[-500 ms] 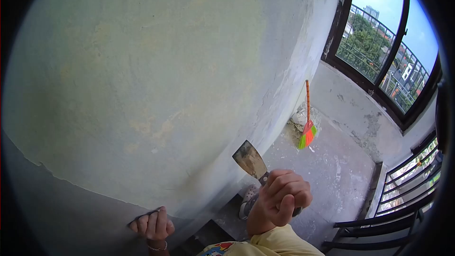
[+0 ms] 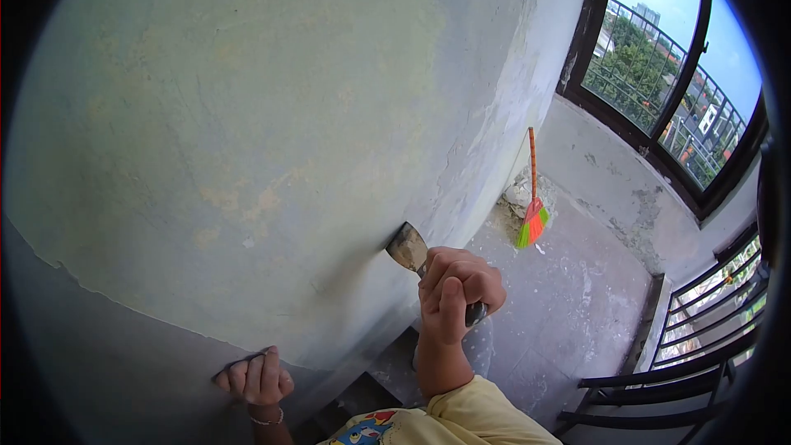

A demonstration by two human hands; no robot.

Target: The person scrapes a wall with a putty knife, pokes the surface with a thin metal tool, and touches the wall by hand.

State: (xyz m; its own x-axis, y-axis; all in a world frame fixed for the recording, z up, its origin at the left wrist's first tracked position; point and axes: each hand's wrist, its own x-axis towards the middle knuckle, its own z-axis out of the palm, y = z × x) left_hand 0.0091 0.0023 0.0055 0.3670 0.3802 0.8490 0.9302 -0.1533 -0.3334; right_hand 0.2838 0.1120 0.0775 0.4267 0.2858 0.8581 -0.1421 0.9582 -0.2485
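My right hand (image 2: 461, 288) is wrapped round the dark handle of a putty knife (image 2: 406, 248). Its broad, stained metal blade points up and left, with its edge at or very near the pale, patchy wall (image 2: 288, 140). A soft shadow falls on the wall beside the blade. Lower left, my left hand (image 2: 259, 377) rests against the wall with its fingers curled in, close to the ragged edge between pale coating and grey surface. What those fingers hold, if anything, is hidden. A beaded bracelet (image 2: 266, 421) circles that wrist.
A broom (image 2: 532, 198) with orange and green bristles leans in the far corner by crumbled plaster. Dark-framed windows (image 2: 651, 74) are at upper right. A black railing (image 2: 667, 387) stands at lower right. Dark steps (image 2: 362, 400) lie below me, beside the spotted grey floor (image 2: 568, 305).
My right hand has moved left and up, bringing the putty knife's blade to the wall. My left hand stays by the coating's edge, and the view has shifted slightly.
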